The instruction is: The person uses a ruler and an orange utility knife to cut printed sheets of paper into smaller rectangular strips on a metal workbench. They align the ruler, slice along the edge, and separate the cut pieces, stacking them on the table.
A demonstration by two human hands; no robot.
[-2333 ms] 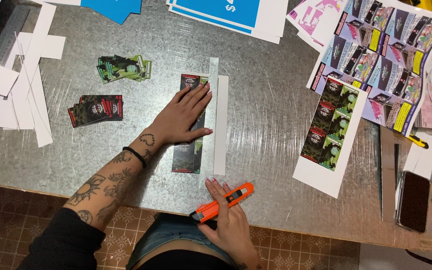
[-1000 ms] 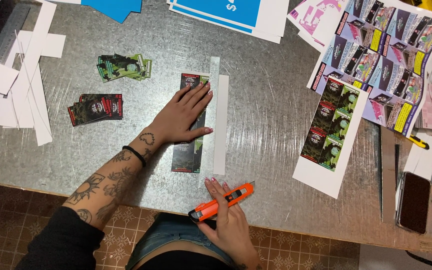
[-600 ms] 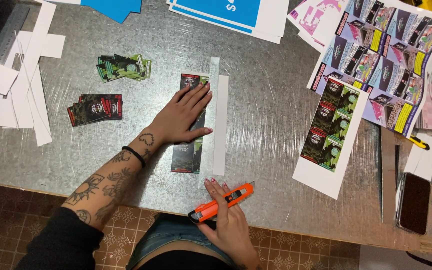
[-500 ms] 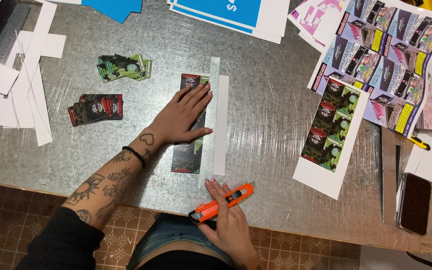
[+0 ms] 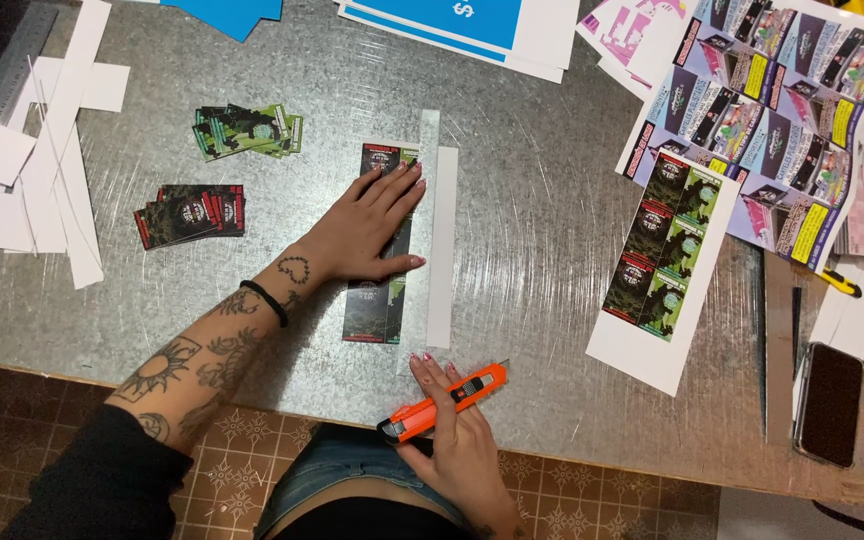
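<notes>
Pressing flat and open on a printed card strip (image 5: 380, 240) mid-desk (image 5: 532, 230), the left hand (image 5: 367, 225) steadies it; at six o'clock the right hand (image 5: 457, 440) grips an orange utility knife (image 5: 442, 400).

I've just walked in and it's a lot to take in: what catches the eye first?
The orange utility knife in the right hand at the table's near edge. Next, the left hand pressing a metal ruler over a dark printed strip mid-table, colourful printed sheets at far right.
</notes>
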